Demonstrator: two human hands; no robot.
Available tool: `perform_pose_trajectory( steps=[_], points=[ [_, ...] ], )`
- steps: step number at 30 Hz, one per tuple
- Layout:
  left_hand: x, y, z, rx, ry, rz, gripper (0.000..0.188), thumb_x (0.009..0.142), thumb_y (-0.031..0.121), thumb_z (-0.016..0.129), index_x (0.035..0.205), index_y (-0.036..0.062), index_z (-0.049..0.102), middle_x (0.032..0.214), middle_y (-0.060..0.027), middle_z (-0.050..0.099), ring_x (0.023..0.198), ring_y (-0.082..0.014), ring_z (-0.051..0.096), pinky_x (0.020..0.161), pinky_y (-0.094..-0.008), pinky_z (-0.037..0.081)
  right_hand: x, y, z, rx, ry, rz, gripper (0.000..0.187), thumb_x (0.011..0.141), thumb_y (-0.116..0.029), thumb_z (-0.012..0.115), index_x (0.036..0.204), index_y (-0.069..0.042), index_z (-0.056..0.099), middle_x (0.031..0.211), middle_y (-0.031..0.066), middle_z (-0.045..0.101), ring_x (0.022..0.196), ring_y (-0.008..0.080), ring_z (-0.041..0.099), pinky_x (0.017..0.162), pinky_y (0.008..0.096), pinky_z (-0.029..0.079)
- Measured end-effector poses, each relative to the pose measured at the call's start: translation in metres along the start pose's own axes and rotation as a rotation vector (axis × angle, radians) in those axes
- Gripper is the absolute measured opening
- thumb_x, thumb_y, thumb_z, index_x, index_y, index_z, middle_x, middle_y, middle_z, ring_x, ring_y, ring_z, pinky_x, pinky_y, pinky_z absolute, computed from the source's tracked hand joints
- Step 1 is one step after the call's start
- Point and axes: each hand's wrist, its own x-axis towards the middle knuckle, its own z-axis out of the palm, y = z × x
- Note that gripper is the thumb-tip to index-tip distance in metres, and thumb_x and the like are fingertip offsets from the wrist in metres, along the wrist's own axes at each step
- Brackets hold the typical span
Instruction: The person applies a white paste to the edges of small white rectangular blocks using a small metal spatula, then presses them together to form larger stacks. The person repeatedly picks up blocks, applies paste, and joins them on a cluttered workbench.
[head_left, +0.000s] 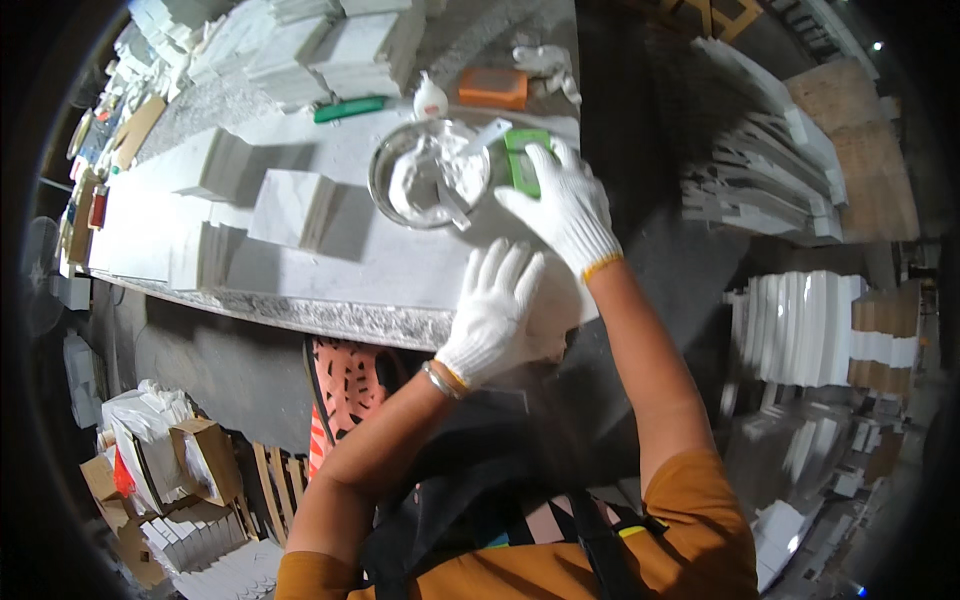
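Observation:
My left hand (495,312), in a white knit glove, is open over the front edge of the pale stone tabletop (390,275), fingers spread and nothing in them. My right hand (568,205), gloved alike, reaches to a green rectangular block (522,165). Its thumb is apart from its fingers, and the fingertips overlap the block's right side; I cannot tell whether they touch it. Left of the block stands a round metal bowl (378,182) with white paste (410,185) and a flat blade (452,208) in it. Another flat grey piece (487,136) crosses the bowl's rim.
Behind the bowl are a white squeeze bottle (430,98), an orange block (493,88), a green long-handled tool (349,109) and a crumpled white glove (547,68). Stone tiles (290,207) stand on the left; stacked tiles (365,50) lie farther back. More slabs (795,328) stand at right.

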Motion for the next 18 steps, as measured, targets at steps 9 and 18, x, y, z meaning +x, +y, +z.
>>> perform_pose_trajectory(
  steps=[9,18],
  points=[
    [-0.005,-0.008,0.003,-0.016,0.019,-0.004,0.098,0.053,0.041,0.088,0.134,0.0021,0.049,0.139,-0.0198,0.047,0.134,-0.0407,0.039,0.113,-0.0544,0.028,-0.047,0.07,-0.04,0.992,-0.044,0.199,0.064,0.079,-0.021,0.063,0.139,-0.003,0.051,0.136,0.0142,0.057,0.124,0.0226,0.054,0.106,0.0319,0.04],
    [0.002,-0.008,0.004,0.024,-0.023,0.042,0.085,0.058,0.041,0.084,0.13,0.006,0.056,0.139,-0.0186,0.049,0.132,-0.0386,0.042,0.112,-0.0518,0.031,-0.182,0.063,-0.032,1.633,-0.038,0.604,0.066,0.081,-0.009,0.056,0.145,-0.001,0.043,0.137,0.0084,0.054,0.122,0.0167,0.054,0.104,0.0307,0.042]
  ],
)
